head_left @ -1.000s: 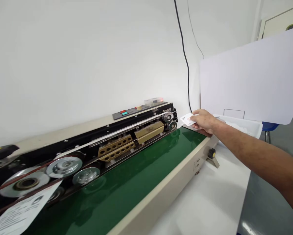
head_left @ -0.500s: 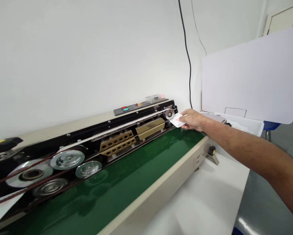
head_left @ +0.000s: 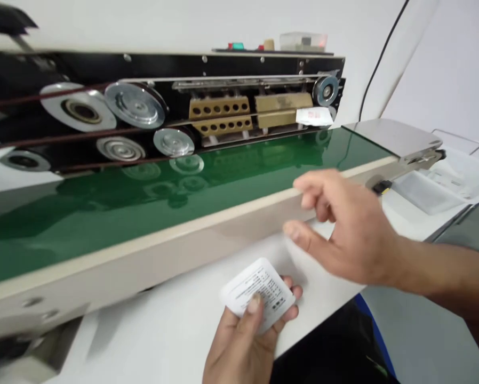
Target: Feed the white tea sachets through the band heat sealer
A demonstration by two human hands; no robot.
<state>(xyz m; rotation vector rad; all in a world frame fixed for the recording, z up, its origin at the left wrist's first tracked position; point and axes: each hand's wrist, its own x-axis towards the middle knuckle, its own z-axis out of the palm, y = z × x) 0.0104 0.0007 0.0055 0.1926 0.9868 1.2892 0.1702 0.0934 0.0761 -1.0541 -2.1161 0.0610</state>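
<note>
Right now we are holding a white printed sachet [head_left: 259,293] in our left hand [head_left: 239,346], with the fingers cupped behind it and the thumb [head_left: 254,305] pressing on its face, low over the counter [head_left: 175,341]. Our right hand [head_left: 345,229] is open, its fingers spread and touching nothing, near the cream edge of the band sealer [head_left: 223,64]. Beyond that edge, a second white sachet [head_left: 313,116] is standing at the back of the green conveyor belt [head_left: 103,208], just beside the brass blocks [head_left: 219,114] and below the end pulley [head_left: 325,90]. Farther right, a steel plate [head_left: 391,136] is lying past the end of the belt, with a white tray [head_left: 427,192] beyond it. We are doing this well by pinching the sachet across its flat face, since a firm thumb keeps it from bending and leaves its edges free. We are also keeping our open fingers away from the pulleys and the blocks, because those exposed parts can catch or burn skin.
</note>
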